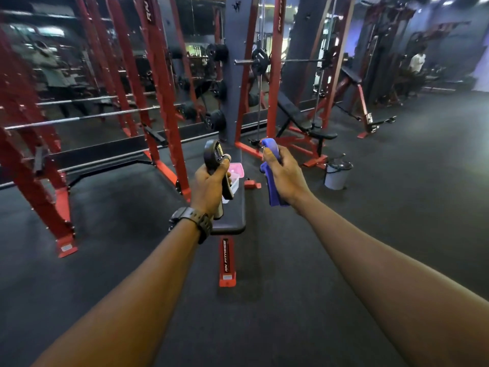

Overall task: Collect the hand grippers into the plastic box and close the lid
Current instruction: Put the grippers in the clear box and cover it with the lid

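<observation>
My left hand (pixel 210 185) is wrapped around a black hand gripper (pixel 214 158) with a steel spring at its top, held upright. A blue hand gripper (pixel 271 170) is held upright in my right hand (pixel 287 176). Both hands are raised in front of me over a black padded bench (pixel 232 215). Behind my left hand, on the bench, stands a clear plastic box (pixel 235 184) with a pink lid (pixel 236 169) that looks tilted up; most of the box is hidden by the hand.
Red squat racks (pixel 158 83) with barbells stand left and behind the bench. An incline bench (pixel 299 115) is at the back right. A grey bucket (pixel 337 173) sits on the dark rubber floor to the right. A small red part (pixel 252 184) lies beside the bench. A person stands far right.
</observation>
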